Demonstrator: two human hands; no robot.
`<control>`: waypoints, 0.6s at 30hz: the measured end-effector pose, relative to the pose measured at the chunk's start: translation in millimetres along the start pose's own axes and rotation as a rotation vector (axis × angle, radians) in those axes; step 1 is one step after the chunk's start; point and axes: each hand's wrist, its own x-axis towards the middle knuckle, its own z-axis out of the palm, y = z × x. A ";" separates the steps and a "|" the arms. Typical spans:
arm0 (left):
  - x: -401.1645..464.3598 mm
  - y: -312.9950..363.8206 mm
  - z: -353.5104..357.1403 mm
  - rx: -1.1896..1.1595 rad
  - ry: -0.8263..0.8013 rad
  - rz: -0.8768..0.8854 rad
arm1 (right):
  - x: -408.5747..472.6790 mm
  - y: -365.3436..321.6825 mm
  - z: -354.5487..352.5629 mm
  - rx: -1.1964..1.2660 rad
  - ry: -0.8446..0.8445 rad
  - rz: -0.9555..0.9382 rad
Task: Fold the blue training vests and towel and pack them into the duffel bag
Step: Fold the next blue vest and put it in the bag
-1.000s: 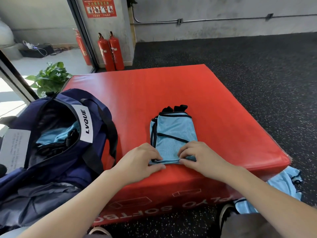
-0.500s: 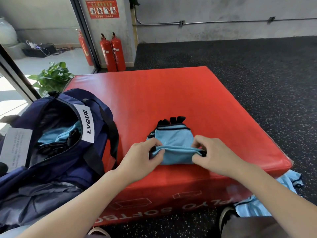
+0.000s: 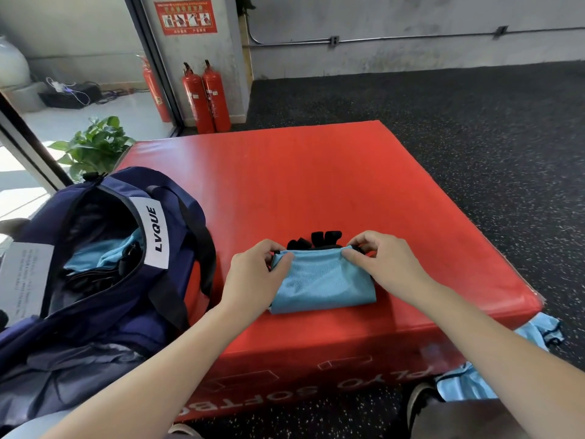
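Where it lay long before, vest (image 3: 323, 282) now folded short, left hand (image 3: 253, 277) and right hand (image 3: 384, 264) pinching its far edge.

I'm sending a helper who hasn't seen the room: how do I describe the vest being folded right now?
Find the big red plyo box; beside its left edge sits an open navy duffel bag. The folded blue vest lies near the box's front edge, pinched by the left hand and right hand, unlike the loose blue fabric on the floor.
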 end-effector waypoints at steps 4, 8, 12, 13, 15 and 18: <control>10.5 -7.2 3.9 0.229 -0.003 -0.006 | 4.6 7.0 7.6 -0.149 -0.051 0.029; 19.6 -13.8 6.8 0.320 -0.010 0.325 | 6.6 6.3 9.8 -0.215 -0.034 0.048; 18.5 -7.9 12.8 0.284 -0.174 0.489 | 5.8 3.0 11.1 -0.275 -0.016 0.073; 17.2 -7.2 14.3 0.310 -0.194 0.477 | 5.0 2.3 10.8 -0.287 -0.008 0.080; 15.5 -3.2 13.8 0.402 -0.239 0.405 | 2.8 0.3 9.8 -0.292 0.015 0.100; 16.5 10.2 7.5 0.602 -0.248 0.192 | -1.3 -3.2 8.2 -0.291 0.041 0.130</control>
